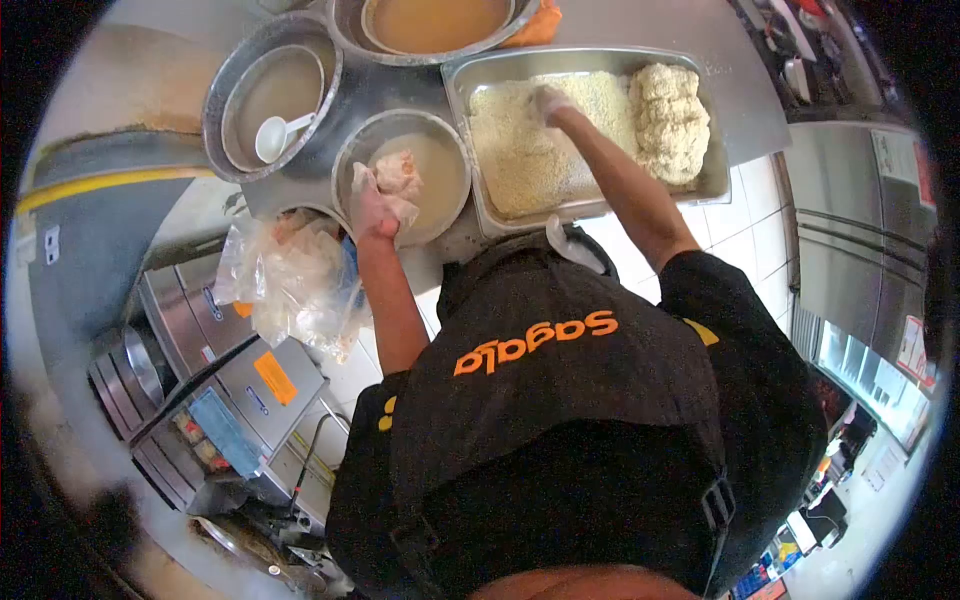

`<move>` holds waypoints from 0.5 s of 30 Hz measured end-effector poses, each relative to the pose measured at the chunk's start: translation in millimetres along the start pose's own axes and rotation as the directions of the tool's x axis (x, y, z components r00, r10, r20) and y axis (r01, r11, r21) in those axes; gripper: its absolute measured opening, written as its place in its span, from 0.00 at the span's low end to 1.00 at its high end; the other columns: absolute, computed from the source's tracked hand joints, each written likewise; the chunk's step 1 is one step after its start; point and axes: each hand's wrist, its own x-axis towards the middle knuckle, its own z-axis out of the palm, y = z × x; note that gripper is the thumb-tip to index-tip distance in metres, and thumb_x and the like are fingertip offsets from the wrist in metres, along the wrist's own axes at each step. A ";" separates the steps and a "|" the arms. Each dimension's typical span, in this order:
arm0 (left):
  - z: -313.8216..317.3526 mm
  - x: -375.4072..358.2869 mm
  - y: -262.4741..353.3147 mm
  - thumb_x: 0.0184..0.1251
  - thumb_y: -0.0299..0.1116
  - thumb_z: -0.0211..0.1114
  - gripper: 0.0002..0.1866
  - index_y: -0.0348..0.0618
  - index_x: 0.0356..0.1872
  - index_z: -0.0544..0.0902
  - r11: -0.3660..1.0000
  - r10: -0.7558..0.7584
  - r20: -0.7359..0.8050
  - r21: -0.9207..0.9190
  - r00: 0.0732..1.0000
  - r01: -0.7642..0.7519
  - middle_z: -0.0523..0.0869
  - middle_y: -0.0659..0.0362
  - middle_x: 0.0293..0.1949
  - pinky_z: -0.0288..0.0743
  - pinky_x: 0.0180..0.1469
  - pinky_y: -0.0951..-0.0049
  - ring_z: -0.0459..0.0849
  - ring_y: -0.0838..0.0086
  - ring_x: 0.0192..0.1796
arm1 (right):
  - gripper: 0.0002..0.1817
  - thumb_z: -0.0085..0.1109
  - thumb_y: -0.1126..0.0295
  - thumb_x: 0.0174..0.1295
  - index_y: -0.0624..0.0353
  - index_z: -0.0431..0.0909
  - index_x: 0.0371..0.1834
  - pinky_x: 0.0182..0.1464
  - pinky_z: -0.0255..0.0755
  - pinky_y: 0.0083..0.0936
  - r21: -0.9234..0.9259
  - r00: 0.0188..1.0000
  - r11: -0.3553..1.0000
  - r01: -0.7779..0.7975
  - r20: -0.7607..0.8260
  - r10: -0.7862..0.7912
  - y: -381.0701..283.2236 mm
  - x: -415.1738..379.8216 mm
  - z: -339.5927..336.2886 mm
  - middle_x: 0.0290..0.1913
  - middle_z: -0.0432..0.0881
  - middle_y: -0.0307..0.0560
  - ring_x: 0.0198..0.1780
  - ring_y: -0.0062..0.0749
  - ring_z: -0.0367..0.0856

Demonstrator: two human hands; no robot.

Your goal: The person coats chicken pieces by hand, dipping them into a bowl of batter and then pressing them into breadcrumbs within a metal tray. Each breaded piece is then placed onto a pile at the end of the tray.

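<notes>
My left hand (374, 212), in a clear plastic glove, is closed around a pale pink piece of raw chicken (398, 174). It holds the piece over a round metal bowl (446, 222) of cloudy beige liquid. My right hand (550, 103), also gloved, reaches into the coarse pale-yellow crumbs (535, 165) in a steel tray (484, 210). Its fingers are blurred and partly hidden by the crumbs. Several crumb-coated pieces (670, 125) lie packed together at the tray's right end.
Behind the bowl stands another metal bowl (217, 125) with a white scoop (272, 138) in it. A larger basin (345, 35) of brownish liquid and an orange cloth (534, 26) sit at the back. A clear plastic bag (290, 280) hangs by the counter's left front edge.
</notes>
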 end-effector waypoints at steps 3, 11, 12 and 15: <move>-2.2 -22.6 -5.7 0.62 0.36 0.53 0.19 0.38 0.51 0.70 0.996 -0.006 -0.019 0.087 1.000 0.008 0.77 0.55 0.45 0.76 0.42 0.69 0.79 0.65 0.43 | 0.18 0.60 0.56 0.44 0.57 0.80 0.33 0.41 0.71 0.34 -0.075 0.994 0.997 -0.013 -0.105 0.005 -8.7 -17.3 8.2 0.35 0.80 0.53 0.37 0.45 0.79; -38.6 2.6 -20.3 0.57 0.28 0.55 0.19 0.40 0.51 0.71 0.991 -0.022 -0.056 0.133 0.998 0.029 0.76 0.54 0.47 0.77 0.43 0.65 0.77 0.66 0.46 | 0.16 0.60 0.58 0.44 0.61 0.79 0.28 0.36 0.71 0.34 0.087 0.998 0.995 0.049 0.034 -0.052 -42.3 -35.9 17.4 0.31 0.80 0.53 0.29 0.38 0.76; -43.8 0.3 -21.6 0.56 0.28 0.54 0.18 0.40 0.50 0.71 0.987 -0.019 -0.067 0.159 0.998 0.029 0.77 0.54 0.46 0.77 0.43 0.64 0.78 0.65 0.45 | 0.17 0.59 0.56 0.45 0.59 0.80 0.29 0.37 0.71 0.32 -0.103 0.988 0.986 0.128 0.098 -0.118 -56.9 -50.0 -1.3 0.32 0.80 0.53 0.29 0.40 0.75; -23.9 2.6 -14.6 0.55 0.26 0.53 0.18 0.40 0.49 0.72 0.972 0.024 -0.039 0.233 0.999 -0.014 0.78 0.53 0.44 0.77 0.42 0.63 0.79 0.64 0.43 | 0.20 0.59 0.51 0.46 0.57 0.80 0.31 0.38 0.71 0.32 -0.140 0.953 0.981 0.135 0.288 -0.090 -56.4 -39.2 -20.4 0.33 0.80 0.53 0.31 0.41 0.76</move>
